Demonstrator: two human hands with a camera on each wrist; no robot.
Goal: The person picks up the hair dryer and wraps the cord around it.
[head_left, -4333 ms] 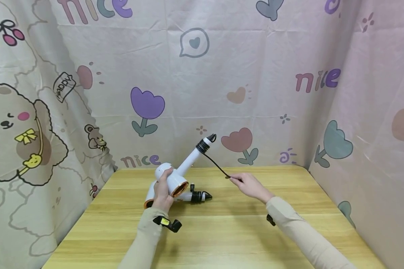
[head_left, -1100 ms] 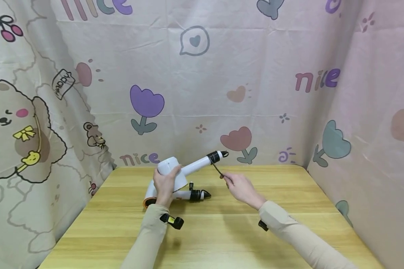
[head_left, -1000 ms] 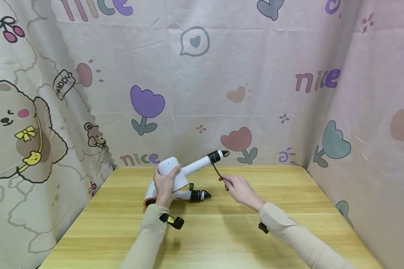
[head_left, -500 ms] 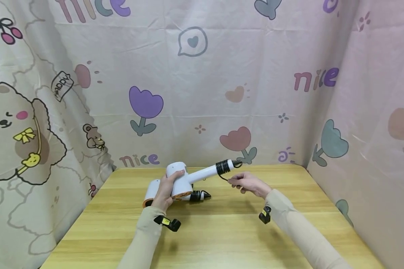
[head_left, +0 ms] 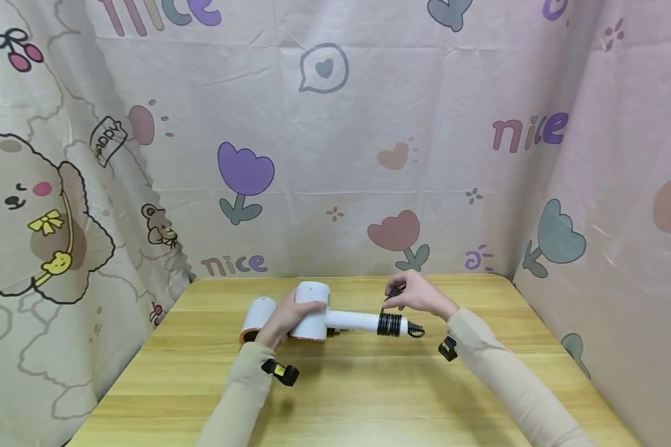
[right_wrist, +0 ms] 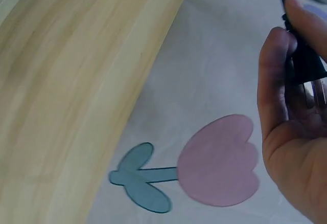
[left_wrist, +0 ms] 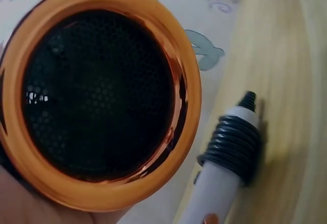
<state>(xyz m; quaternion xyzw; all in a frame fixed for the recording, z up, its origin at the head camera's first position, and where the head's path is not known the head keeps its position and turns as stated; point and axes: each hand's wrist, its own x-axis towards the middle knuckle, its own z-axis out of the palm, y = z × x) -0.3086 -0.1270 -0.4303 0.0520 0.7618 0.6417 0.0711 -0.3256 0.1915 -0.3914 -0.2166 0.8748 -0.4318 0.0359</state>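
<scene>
My left hand (head_left: 286,318) grips the head of a white hair dryer (head_left: 314,298), whose handle points right and lies almost level. Its copper-coloured rim (left_wrist: 186,101) and dark grille face the left wrist view. Black cord (head_left: 389,325) is wound in tight turns round the end of the handle. Just above that coil, my right hand (head_left: 419,294) pinches the cord's black plug (right_wrist: 305,63); metal prongs show in the right wrist view. A second white hair dryer (head_left: 260,312) lies behind the left hand, partly hidden. Its cord-wrapped handle (left_wrist: 232,142) shows in the left wrist view.
Everything is over a light wooden table (head_left: 335,397). A printed cloth (head_left: 335,136) hangs behind the table's far edge and along both sides. Camera mounts (head_left: 280,372) sit on both wrists.
The held hair dryer has come down and right, its handle turning from steeply raised to nearly level. My right hand has gone from below the handle to above it, and the free cord is shorter.
</scene>
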